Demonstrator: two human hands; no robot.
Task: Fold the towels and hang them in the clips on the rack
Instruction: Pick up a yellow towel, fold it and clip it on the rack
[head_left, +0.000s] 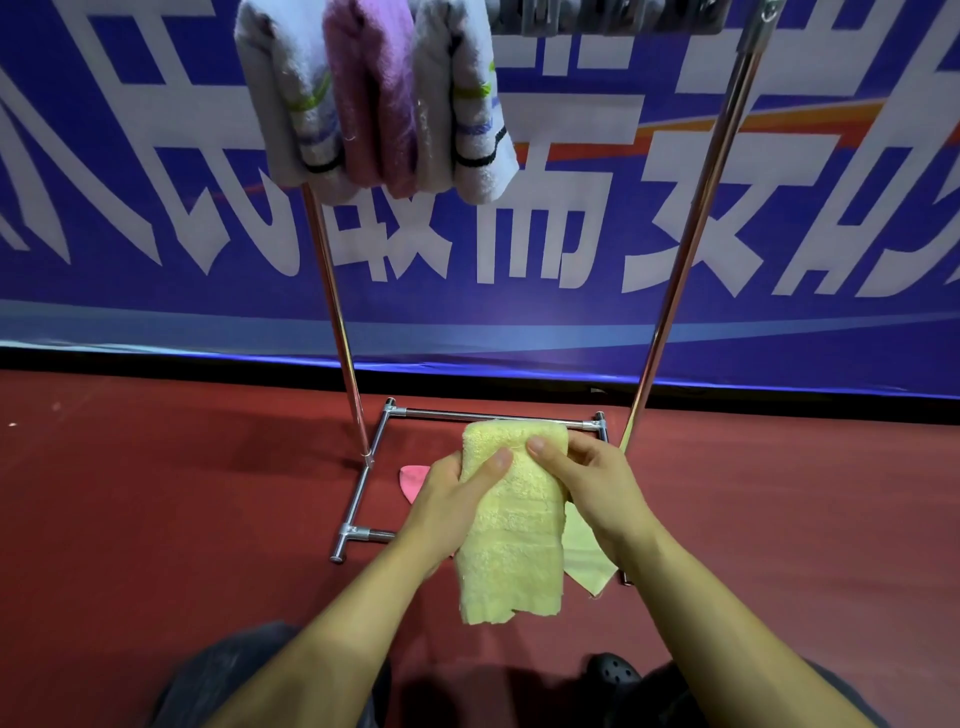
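A folded pale yellow towel (511, 525) hangs lengthwise between my two hands, low in front of me. My left hand (449, 499) grips its left edge with the thumb on top. My right hand (592, 483) pinches the upper right corner. Above, at the top left, three folded towels hang from the rack: a white striped towel (291, 104), a purple towel (374, 98) and another white striped towel (467, 109). The clip bar (613, 15) runs along the top, mostly cut off by the frame edge.
The chrome rack's uprights (680, 280) and floor base (488, 415) stand on red carpet. A pink cloth (413, 480) and a light green cloth (584, 561) lie on the floor under my hands. A blue banner (519, 234) stands behind. My knees and a black shoe (613, 670) show below.
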